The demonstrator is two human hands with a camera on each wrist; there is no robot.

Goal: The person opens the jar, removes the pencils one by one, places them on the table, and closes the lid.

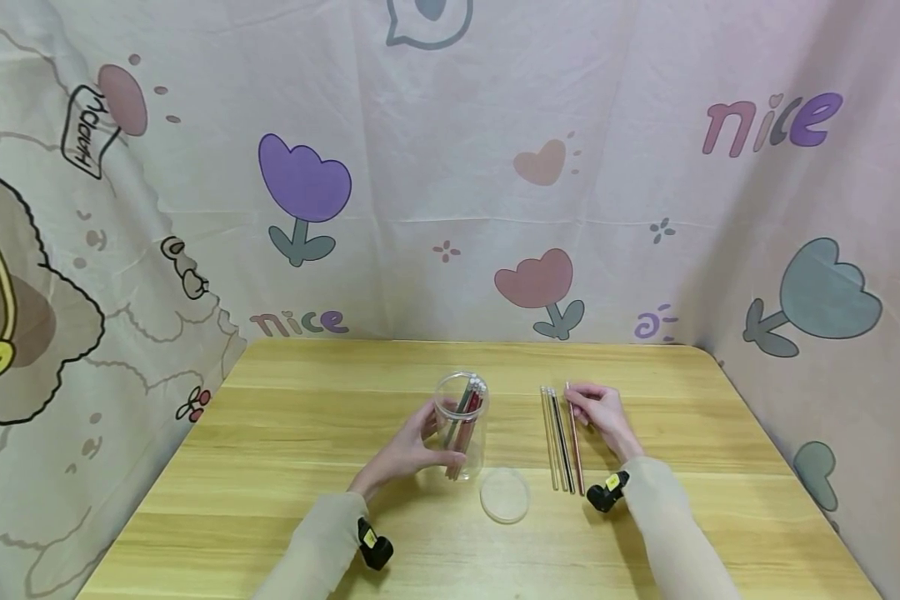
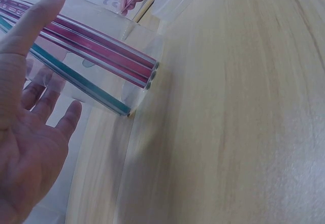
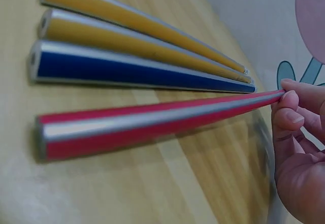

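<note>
My left hand grips a clear plastic jar, thumb on the near side and fingers around the far side. Inside lean several red-and-silver pencils and a green-and-silver one, their lower ends at the jar's base. To the right, my right hand pinches a red-and-silver pencil by its far end, between thumb and fingertips. Just left of that pencil lie a blue-and-silver pencil and two yellow-and-silver pencils, roughly side by side on the table.
A round, clear lid lies flat in front of the jar, between it and the loose pencils. The wooden table ends at the back against a printed cloth, which also hangs along both sides.
</note>
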